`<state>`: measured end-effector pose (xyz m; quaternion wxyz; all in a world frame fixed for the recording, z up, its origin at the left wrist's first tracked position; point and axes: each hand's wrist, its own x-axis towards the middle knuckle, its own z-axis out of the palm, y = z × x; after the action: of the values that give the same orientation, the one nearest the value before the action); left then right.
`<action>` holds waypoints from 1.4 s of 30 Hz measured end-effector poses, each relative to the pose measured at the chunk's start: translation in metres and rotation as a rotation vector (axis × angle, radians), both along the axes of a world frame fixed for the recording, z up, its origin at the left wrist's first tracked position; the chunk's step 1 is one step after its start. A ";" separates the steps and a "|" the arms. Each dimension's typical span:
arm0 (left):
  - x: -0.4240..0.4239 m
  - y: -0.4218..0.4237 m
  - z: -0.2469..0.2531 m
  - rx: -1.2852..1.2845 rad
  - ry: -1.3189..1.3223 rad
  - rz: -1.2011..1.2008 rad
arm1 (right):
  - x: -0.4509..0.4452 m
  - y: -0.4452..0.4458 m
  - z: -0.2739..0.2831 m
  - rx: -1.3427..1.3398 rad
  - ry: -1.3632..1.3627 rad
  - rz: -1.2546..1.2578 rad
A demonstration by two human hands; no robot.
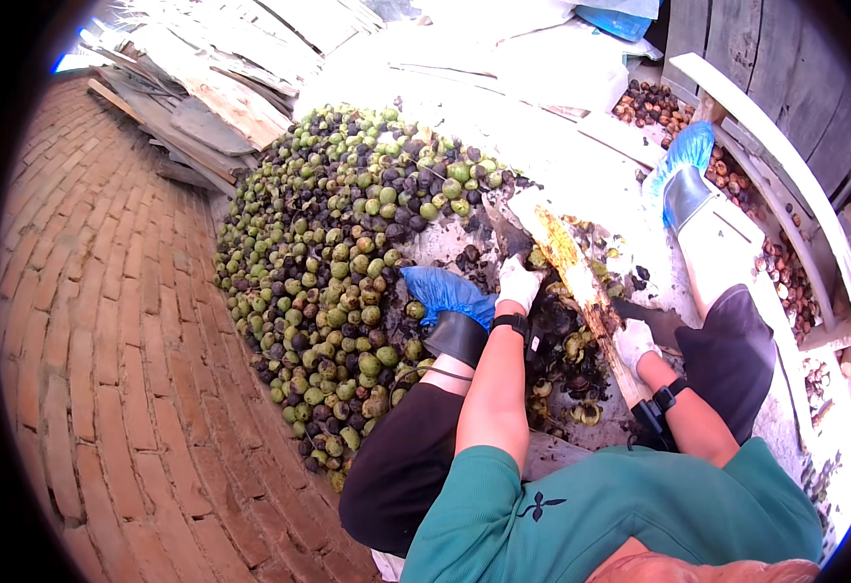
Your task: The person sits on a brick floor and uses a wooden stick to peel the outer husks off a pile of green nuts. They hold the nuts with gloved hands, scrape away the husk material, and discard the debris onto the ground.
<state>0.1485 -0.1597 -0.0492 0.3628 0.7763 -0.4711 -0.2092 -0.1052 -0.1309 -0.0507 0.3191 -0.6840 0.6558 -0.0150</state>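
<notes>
My left hand [519,283], in a white glove, is low over the husks beside a yellow-stained wooden plank [567,251]. A greenish husked walnut [538,257] lies at its fingertips, and a dark shape is just beyond. Whether the hand grips anything is hidden. My right hand [637,345], also gloved, is closed at the plank's right edge, nearer my body. Broken green and blackened husks [578,350] litter the ground between my hands. To the left spreads a large heap of green and black walnuts [331,255].
My feet wear blue shoe covers [444,291]; the left touches the heap. Brick paving [119,350] lies left, with stacked boards [199,124] behind. At right, a pale curved wooden rail [782,138] borders brown shelled-out walnuts [790,280]. A plank wall [753,58] rises behind.
</notes>
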 end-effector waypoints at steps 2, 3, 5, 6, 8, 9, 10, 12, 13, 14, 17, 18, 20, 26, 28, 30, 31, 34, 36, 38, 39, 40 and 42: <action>0.033 0.009 -0.019 -0.053 0.157 0.040 | 0.012 0.007 0.000 -0.043 -0.099 0.050; 0.030 0.004 -0.018 -0.082 0.259 0.032 | 0.007 0.009 0.005 -0.041 -0.121 0.025; 0.027 0.003 -0.013 -0.113 0.238 0.042 | 0.000 0.002 -0.010 -0.083 -0.084 0.005; 0.022 0.004 -0.009 -0.132 0.264 0.051 | -0.003 0.002 -0.014 -0.099 -0.071 -0.009; 0.013 0.004 0.002 -0.123 0.247 0.046 | -0.013 0.000 -0.017 -0.072 -0.080 -0.034; 0.011 0.006 0.006 -0.093 0.203 0.034 | -0.014 0.001 -0.016 -0.055 -0.085 -0.042; 0.007 0.007 0.010 -0.064 0.161 0.020 | -0.016 0.001 -0.015 -0.005 -0.121 -0.071; 0.004 0.010 0.009 -0.012 -0.063 -0.137 | -0.014 0.000 -0.012 -0.009 -0.011 -0.012; 0.003 0.011 0.005 0.015 -0.175 -0.212 | -0.012 0.000 -0.010 -0.010 0.042 0.022; 0.010 0.011 0.000 -0.034 -0.154 -0.209 | -0.005 0.000 -0.001 0.020 0.057 0.044; 0.022 0.010 -0.012 0.188 -0.142 -0.106 | -0.002 0.002 0.026 0.086 0.102 0.157; 0.020 0.008 -0.013 0.162 -0.145 -0.061 | -0.003 0.002 0.034 0.110 0.166 0.167; 0.009 0.006 -0.015 0.027 -0.165 0.047 | -0.007 0.004 0.032 0.042 0.200 0.198; 0.000 -0.014 0.004 0.169 -0.253 -0.107 | -0.008 0.000 0.044 0.036 0.235 0.241; -0.003 -0.014 0.002 0.141 -0.329 -0.087 | -0.003 0.002 0.054 0.019 0.208 0.234; -0.005 -0.007 0.001 0.090 -0.351 -0.046 | 0.001 0.002 0.067 -0.013 0.165 0.201; 0.001 -0.005 0.004 0.131 -0.183 -0.085 | 0.004 -0.002 0.068 -0.083 0.072 0.184; -0.008 0.012 0.022 -0.073 0.243 -0.166 | 0.007 -0.021 0.060 -0.228 -0.255 0.148; -0.022 0.017 0.040 -0.173 0.485 -0.273 | 0.024 -0.048 0.033 -0.322 -0.530 0.163; -0.029 0.028 0.050 -0.185 0.605 -0.291 | 0.048 -0.066 0.022 -0.237 -0.691 0.165; -0.030 0.034 0.052 -0.192 0.668 -0.293 | 0.056 -0.068 0.024 -0.185 -0.688 0.241; -0.028 0.040 0.055 -0.179 0.742 -0.338 | 0.063 -0.071 0.025 -0.135 -0.685 0.317; -0.020 0.058 0.062 -0.147 0.957 -0.277 | 0.074 -0.056 0.034 -0.181 -0.648 0.442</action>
<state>0.1286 -0.1019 0.0128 0.5608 0.4959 -0.3641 -0.5541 -0.0311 -0.1865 -0.0166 0.4436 -0.7936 0.3544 -0.2186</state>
